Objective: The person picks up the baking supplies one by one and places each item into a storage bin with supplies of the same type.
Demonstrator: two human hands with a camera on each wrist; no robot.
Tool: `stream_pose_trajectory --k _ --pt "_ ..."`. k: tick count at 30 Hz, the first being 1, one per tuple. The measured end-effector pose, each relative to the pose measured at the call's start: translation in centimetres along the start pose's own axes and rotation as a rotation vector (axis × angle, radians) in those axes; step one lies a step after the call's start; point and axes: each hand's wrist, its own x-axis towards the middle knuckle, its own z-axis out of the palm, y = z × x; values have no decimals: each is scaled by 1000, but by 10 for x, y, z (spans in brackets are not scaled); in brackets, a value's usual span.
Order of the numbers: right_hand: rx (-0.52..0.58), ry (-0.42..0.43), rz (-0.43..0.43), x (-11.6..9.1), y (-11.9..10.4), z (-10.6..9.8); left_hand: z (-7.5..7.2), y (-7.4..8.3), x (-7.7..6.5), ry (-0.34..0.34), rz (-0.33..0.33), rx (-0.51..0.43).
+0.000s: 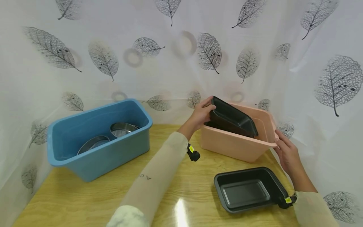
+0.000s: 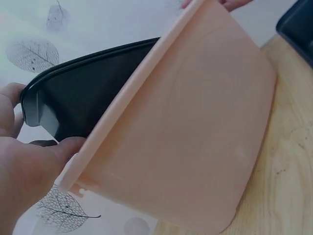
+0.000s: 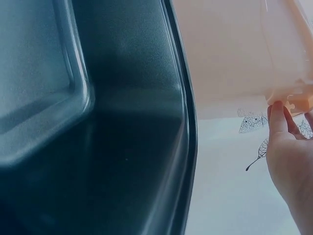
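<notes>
My left hand (image 1: 200,114) grips one end of a black loaf pan (image 1: 233,116), thumb on one side and fingers on the other. That pan slants down into a pink plastic bin (image 1: 229,147), its held end raised above the rim; in the left wrist view the bin's wall (image 2: 186,112) hides its lower part. At the bin's right end my right hand (image 1: 287,153) holds the rim, and the right wrist view shows the thumb and fingers (image 3: 277,117) at that edge. A second black baking pan (image 1: 245,192) lies upright on the table, below my right forearm.
A blue plastic bin (image 1: 113,154) stands on the left of the wooden table (image 1: 175,176), with round metal pans (image 1: 123,129) inside. Behind everything hangs a white sheet (image 1: 181,75) printed with leaves, which also runs along the right side.
</notes>
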Motion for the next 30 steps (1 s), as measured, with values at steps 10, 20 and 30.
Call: stream_pose_trajectory --k 10,20,30 --pt "-52 -2 1 0 1 -3 16 -10 14 2 -18 61" --pt "-79 -9 3 1 0 -3 28 -18 24 -13 3 302" --pt "-125 2 18 0 -2 -1 23 -20 29 -41 37 404"
